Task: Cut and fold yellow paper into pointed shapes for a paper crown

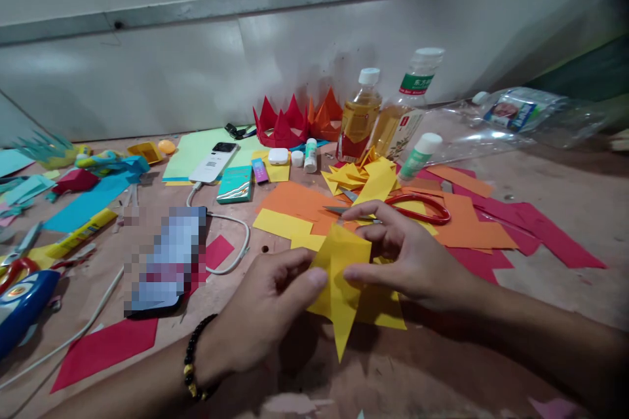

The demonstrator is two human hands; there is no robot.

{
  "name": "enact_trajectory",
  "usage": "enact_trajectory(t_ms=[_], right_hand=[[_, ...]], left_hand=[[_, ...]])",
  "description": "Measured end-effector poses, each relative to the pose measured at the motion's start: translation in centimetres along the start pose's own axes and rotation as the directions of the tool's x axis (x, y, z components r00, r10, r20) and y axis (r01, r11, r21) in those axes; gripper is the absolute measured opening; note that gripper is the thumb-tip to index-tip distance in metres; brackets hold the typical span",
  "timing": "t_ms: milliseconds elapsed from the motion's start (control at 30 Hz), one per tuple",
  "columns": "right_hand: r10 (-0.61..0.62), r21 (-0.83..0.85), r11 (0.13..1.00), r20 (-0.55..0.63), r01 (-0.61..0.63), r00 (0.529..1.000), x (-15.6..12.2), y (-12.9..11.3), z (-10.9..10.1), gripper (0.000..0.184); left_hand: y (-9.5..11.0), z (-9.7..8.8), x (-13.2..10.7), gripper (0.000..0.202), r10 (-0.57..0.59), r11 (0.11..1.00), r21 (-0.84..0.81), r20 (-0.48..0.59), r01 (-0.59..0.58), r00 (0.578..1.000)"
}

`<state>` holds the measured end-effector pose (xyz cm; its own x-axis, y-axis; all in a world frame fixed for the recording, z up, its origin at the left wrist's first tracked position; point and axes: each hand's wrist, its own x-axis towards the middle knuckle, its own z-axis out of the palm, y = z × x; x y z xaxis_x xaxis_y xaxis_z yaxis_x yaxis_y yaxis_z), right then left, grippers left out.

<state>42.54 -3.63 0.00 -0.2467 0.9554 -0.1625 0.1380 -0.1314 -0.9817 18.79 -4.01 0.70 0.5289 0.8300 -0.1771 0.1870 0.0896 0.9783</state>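
Between my two hands is a folded piece of yellow paper, creased down its middle and tapering to a point at the bottom. My left hand grips its left edge, thumb in front and fingers behind. On the opposite edge my right hand holds it, the thumb pressed on the front face and the index finger raised above. More yellow paper lies beneath. Just past my right hand are red-handled scissors, resting on orange paper and yellow scraps.
Behind stand a red paper crown, an orange one, drink bottles and a glue stick. To the left lie a phone, a white cable and a blue object. A crumpled plastic bottle lies back right.
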Motion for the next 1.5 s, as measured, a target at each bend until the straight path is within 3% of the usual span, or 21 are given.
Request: enact_trajectory(t_ms=[167, 300, 367, 567, 667, 767, 833, 900, 1000, 1300, 1500], right_hand=[[0.045, 0.142, 0.989, -0.019, -0.042, 0.999, -0.3, 0.1, 0.8, 0.058], [0.139, 0.226, 0.956, 0.218, -0.189, 0.966, -0.2, 0.0, 0.8, 0.044], [0.197, 0.241, 0.933, 0.276, -0.266, 0.941, -0.3, -0.4, 0.8, 0.043], [0.237, 0.168, 0.944, 0.246, -0.283, 0.94, -0.8, -0.6, 1.0, 0.041], [0.167, 0.097, 0.977, 0.205, -0.19, 0.964, -0.8, 0.0, 1.0, 0.044], [0.071, 0.104, 0.991, 0.084, -0.08, 0.994, -0.7, 0.1, 1.1, 0.039], [0.092, 0.223, 0.969, 0.086, -0.109, 0.992, -0.9, -0.1, 1.3, 0.033], [0.172, 0.322, 0.919, 0.191, -0.227, 0.966, -1.0, -0.3, 1.4, 0.036], [0.245, 0.322, 0.888, 0.276, -0.329, 0.93, -1.2, -0.2, 1.4, 0.035], [0.195, 0.349, 0.913, 0.081, -0.211, 0.977, -0.9, 0.3, 1.6, 0.042], [0.186, 0.394, 0.891, 0.135, -0.225, 0.973, -0.9, 0.3, 1.8, 0.036]], left_hand=[[-0.8, 0.8, 0.6, 0.035, -0.071, 0.995, 0.08, 0.051, 0.067, 0.996], [-0.7, 1.1, 0.3, 0.036, -0.055, 0.996, 0.071, 0.079, 0.049, 0.995], [-0.5, 1.1, 0.1, 0.041, -0.053, 0.995, 0.083, 0.081, 0.046, 0.995], [-0.3, 0.7, -0.2, 0.047, -0.048, 0.993, 0.116, 0.103, 0.036, 0.994], [-0.3, 0.7, -0.2, 0.047, -0.066, 0.993, 0.105, 0.148, 0.05, 0.987], [-0.5, 0.8, -0.1, 0.042, -0.075, 0.995, 0.077, 0.121, 0.065, 0.99], [-0.5, 0.8, -0.1, 0.039, -0.052, 0.996, 0.079, 0.086, 0.045, 0.995], [-0.5, 0.8, 0.0, 0.041, -0.041, 0.993, 0.111, 0.098, 0.03, 0.994], [-0.4, 0.8, 0.0, 0.045, -0.091, 0.984, 0.164, 0.156, 0.065, 0.984], [-0.7, 1.0, 0.2, 0.042, -0.132, 0.98, 0.173, 0.173, 0.102, 0.976], [-0.8, 0.7, 0.0, 0.047, -0.103, 0.98, 0.186, 0.194, 0.066, 0.976]])
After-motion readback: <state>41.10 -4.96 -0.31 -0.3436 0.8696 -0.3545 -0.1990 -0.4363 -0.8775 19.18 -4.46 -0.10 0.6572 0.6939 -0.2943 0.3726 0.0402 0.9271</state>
